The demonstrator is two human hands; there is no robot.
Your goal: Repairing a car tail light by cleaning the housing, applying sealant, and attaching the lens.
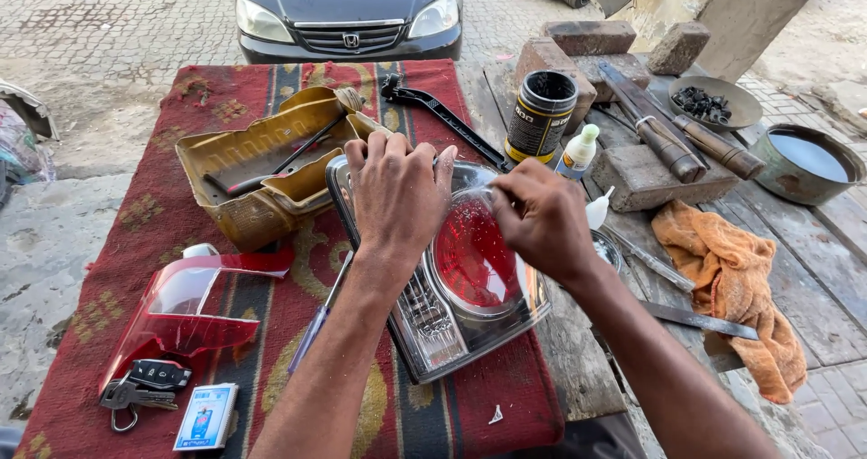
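The left hand [397, 192] lies flat, fingers spread, pressing on the far end of a car tail light [470, 278] that rests on the red patterned cloth [226, 107] mid-table. The right hand [542, 220] hovers over its red lens, fingertips bunched together; whether they pinch anything, I cannot tell. A detached red lens cover [185, 319] lies near left.

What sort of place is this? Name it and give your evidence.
Probably an open-air roadside car repair spot: a tail-light unit under both hands on a rug-covered bench, a parked car on paving, and a cut yellow container holding tools.
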